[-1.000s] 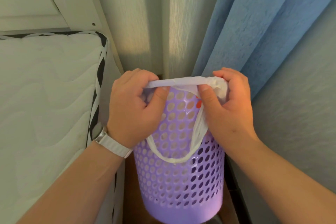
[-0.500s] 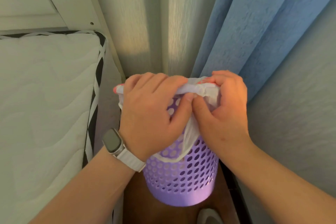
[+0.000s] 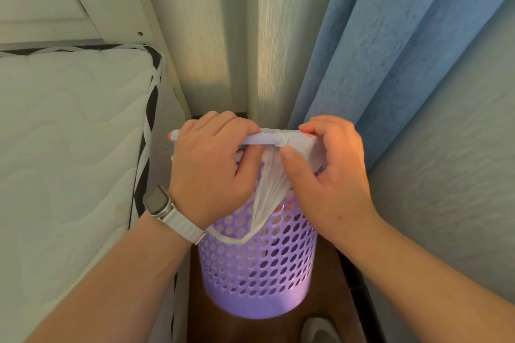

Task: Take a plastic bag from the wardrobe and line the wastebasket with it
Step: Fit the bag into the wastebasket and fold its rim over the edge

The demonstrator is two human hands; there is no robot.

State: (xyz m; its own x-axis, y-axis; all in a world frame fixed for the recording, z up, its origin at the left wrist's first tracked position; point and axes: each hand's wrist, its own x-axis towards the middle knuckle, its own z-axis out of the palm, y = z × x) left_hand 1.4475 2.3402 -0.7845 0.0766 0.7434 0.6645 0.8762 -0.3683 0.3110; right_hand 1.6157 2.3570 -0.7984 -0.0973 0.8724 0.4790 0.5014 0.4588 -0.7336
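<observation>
- The white plastic bag point(image 3: 268, 192) sits over the mouth of the wastebasket point(image 3: 259, 276). Its rolled edge is pulled taut along the near rim between the two hands.
- A gathered fold of the bag hangs down the front of the basket on the outside, and a handle loop point(image 3: 231, 240) dangles lower still against the holes.
- The wastebasket is purple and full of round holes. It stands upright on the dark wooden floor point(image 3: 328, 281), in the narrow gap between bed and wall.
- The left hand point(image 3: 211, 167) has its fingers curled over the rolled edge on the left of the rim, with the thumb tucked beneath, gripping it.
- The right hand point(image 3: 331, 175) curls its fingers over the edge on the right side and pinches the gathered plastic with its thumb near the middle.
- The two thumbs are just beside each other.
- A watch point(image 3: 158, 201) on a white strap sits on the left wrist.
- A white quilted mattress point(image 3: 69, 133) lies to the left, just beside the basket.
- A blue curtain point(image 3: 390, 50) hangs behind on the right, next to a pale textured wall point(image 3: 459, 175).
- Something grey and rounded point(image 3: 317, 328) shows at the bottom edge; I cannot tell what it is.
</observation>
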